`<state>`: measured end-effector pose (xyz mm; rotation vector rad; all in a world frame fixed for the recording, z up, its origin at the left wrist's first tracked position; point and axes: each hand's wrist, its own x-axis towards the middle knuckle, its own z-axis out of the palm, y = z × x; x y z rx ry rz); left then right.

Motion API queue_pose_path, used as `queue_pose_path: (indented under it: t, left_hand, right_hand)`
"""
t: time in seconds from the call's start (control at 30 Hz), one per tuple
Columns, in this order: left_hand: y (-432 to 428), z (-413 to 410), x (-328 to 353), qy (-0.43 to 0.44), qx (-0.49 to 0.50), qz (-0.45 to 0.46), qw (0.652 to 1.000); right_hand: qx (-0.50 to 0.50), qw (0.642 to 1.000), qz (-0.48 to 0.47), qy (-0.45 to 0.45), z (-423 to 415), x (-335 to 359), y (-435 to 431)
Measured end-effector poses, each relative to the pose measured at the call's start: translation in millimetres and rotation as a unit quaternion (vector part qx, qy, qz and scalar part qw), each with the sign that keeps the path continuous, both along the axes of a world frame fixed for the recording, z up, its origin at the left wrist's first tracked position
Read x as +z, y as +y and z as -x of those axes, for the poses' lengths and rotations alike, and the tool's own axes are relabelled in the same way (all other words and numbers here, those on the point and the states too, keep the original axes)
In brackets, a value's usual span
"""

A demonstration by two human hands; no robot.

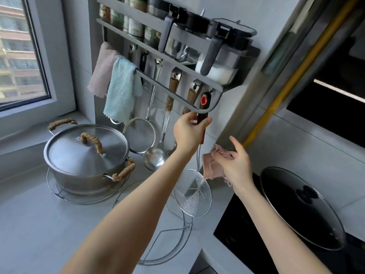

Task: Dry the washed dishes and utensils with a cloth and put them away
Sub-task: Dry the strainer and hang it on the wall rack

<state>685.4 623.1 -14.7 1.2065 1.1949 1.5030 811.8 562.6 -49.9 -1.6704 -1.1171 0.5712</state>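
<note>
Skimmer handle (205,100) in curled left hand (187,132)

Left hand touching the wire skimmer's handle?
Touching. Head view: the left hand is curled round the black handle of the wire skimmer, gripping it.

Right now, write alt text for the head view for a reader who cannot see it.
The left hand grips a wire skimmer by its black-and-red handle, holding it up to the wall rack. The right hand holds a pink cloth beside it. A lidded steel pot sits on the counter at left; a glass-lidded pan at right.
</note>
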Motion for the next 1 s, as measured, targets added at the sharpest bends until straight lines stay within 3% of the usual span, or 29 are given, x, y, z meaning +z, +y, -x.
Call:
queue_pose_path:
  t: [0.23, 1.0]
  left_hand:
    - [8, 1, 9, -0.089, 0.021, -0.026, 0.995]
    - [13, 4, 6, -0.111, -0.055, -0.033, 0.992]
  right_hand:
    - [-0.002, 0.999, -0.01, -0.037, 2, -2, 14]
    - [-0.017, 0.994, 0.005, -0.107, 4, 9, 14]
